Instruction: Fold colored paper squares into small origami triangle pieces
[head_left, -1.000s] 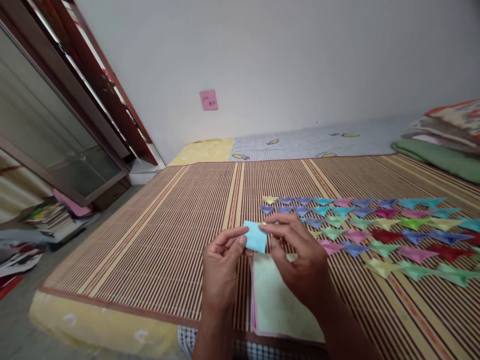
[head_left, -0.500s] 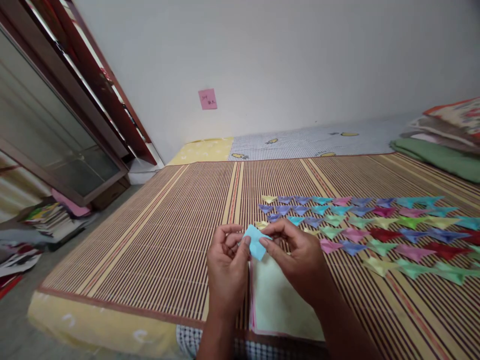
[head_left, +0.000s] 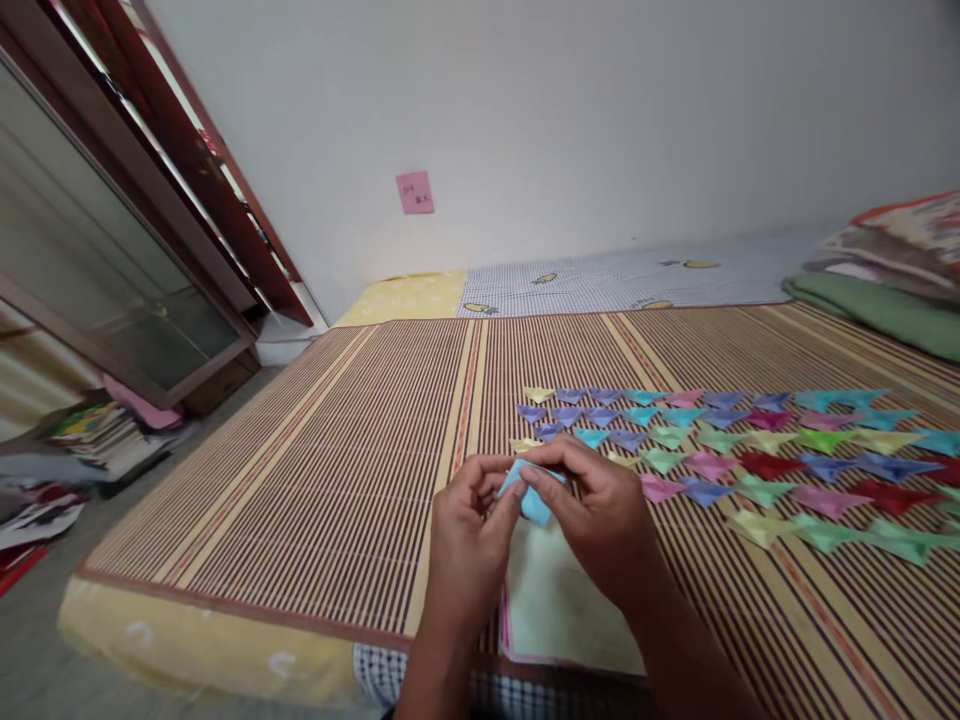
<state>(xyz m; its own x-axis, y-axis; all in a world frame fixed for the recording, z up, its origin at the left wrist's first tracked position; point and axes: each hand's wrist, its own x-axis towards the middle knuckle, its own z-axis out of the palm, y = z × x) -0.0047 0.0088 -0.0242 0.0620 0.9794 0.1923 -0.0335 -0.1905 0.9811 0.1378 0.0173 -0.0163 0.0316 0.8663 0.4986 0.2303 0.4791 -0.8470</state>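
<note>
Between both hands is a small light-blue piece of folded paper (head_left: 535, 507). My left hand (head_left: 474, 525) pinches its left side, thumb on the face toward me. My right hand (head_left: 592, 515) grips it from the right, its thumb pressed near the top edge beside the left thumb. Fingers behind the paper are partly hidden. Below the hands lies a stack of pale green paper (head_left: 570, 610) with pink edges at its left. Rows of folded paper shapes (head_left: 769, 467) in many colours spread to the right of my right hand.
A striped bamboo mat (head_left: 300, 480) covers the bed. Folded bedding with a green piece (head_left: 877, 310) sits at the far right. A pink note (head_left: 415, 192) is stuck on the wall. Books (head_left: 97, 435) are piled at the left, near a glass-panelled door (head_left: 112, 230).
Both hands have shifted slightly right with the blue paper. My left hand has come closer to the right, and the thumbs are now nearly together on the paper.
</note>
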